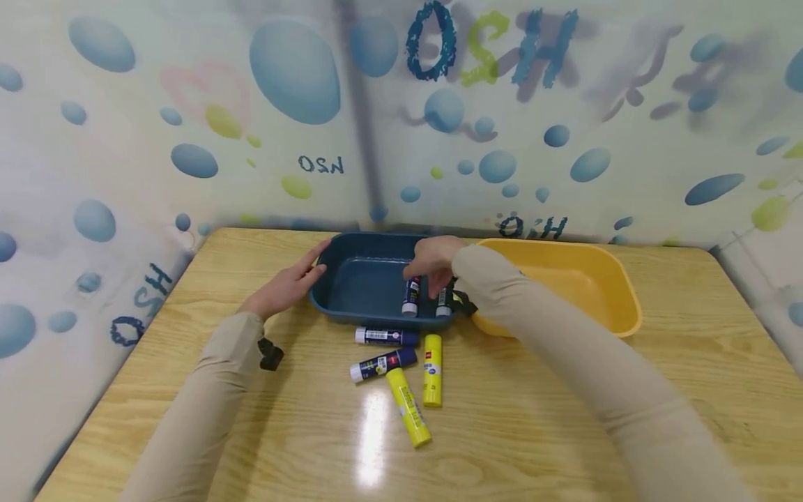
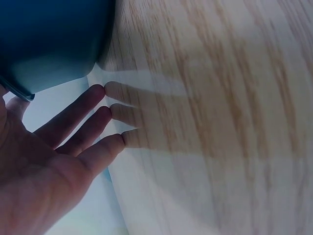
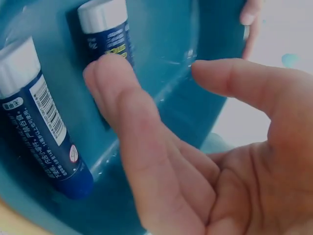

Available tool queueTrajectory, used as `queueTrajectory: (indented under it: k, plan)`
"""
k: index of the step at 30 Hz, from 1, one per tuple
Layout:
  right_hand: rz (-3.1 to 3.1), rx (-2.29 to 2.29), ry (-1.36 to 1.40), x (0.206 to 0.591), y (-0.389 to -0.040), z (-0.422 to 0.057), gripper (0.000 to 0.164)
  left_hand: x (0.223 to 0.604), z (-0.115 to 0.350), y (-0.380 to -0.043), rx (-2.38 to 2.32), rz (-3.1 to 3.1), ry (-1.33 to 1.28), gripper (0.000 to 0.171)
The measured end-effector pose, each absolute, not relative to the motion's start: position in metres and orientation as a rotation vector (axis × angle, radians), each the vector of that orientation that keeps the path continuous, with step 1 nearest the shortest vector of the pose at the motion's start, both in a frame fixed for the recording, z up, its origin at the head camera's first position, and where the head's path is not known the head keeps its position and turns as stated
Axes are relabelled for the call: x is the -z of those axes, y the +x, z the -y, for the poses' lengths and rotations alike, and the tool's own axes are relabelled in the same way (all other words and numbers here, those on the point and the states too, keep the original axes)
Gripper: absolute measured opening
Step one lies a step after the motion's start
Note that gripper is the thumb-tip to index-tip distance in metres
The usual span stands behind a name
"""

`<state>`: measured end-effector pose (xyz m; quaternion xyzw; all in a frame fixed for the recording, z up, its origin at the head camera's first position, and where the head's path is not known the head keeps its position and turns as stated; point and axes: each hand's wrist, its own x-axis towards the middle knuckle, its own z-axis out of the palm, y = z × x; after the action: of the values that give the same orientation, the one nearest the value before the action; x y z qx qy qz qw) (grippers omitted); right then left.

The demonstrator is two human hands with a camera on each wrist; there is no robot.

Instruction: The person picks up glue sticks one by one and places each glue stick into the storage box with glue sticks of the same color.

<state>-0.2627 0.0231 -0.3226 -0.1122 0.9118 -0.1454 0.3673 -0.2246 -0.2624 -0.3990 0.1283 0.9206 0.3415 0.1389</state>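
My left hand rests at the left end of the dark blue plastic tub, thumb at the rim. In the left wrist view its other fingers stretch loosely outside the wall, near the table. My right hand reaches down into the tub's right part. Thumb and forefinger stand apart there, with nothing between them, over a navy glue stick with a white end. Beside it in the tub lies a second navy glue stick, its barcode showing. My fingers partly hide the first stick.
In front of the tub lie two more navy glue sticks and two yellow glue sticks. A yellow tub stands just right of the blue one, partly behind my right forearm. A patterned wall rises behind the wooden table.
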Motion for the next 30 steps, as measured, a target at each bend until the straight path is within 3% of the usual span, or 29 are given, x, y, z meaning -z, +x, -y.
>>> queueTrajectory:
  k: [16,30]
  plan:
    - [-2.32,0.407,-0.546,0.303,-0.224,-0.042,0.042,0.398,0.263,-0.225,-0.994,-2.644,0.394,0.058]
    - [-2.307,0.381,-0.618,0.315,-0.182,-0.051,0.032,0.398,0.263,-0.224,-0.991,-2.655,0.376,0.058]
